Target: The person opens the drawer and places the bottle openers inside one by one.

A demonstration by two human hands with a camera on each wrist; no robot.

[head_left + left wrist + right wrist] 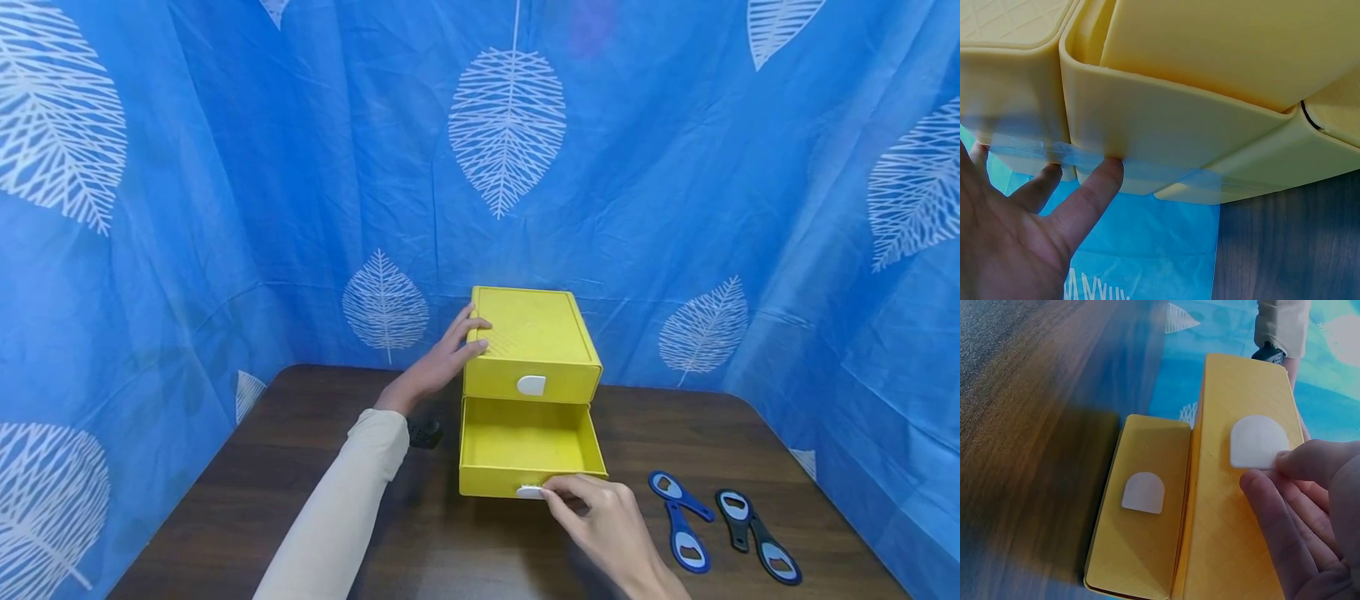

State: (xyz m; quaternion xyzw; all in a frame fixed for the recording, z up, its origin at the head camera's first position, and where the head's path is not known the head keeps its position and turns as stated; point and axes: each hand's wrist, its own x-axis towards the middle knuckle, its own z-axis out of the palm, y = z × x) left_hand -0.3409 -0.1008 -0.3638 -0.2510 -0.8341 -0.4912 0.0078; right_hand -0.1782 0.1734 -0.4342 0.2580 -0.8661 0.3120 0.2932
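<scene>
A yellow drawer cabinet [534,325] stands on the dark wooden table. Its open drawer [525,437] is pulled out below a closed upper drawer [480,383], and nothing lies on the part of its floor that shows. My right hand [603,521] pinches that drawer's white handle [1259,442] between thumb and fingers. A further closed drawer [1132,544] with its own white handle [1143,492] sits beneath, hidden in the head view. My left hand [446,354] rests on the cabinet's upper left edge, fingers spread; in the left wrist view its fingertips [1107,169] touch the side.
On the table's right lie two blue bottle openers [678,521] and two black ones [759,533], close to the right forearm. Blue cloth [630,208] with white leaf prints hangs behind and at both sides. Clear tape [1172,178] runs across the cabinet's side.
</scene>
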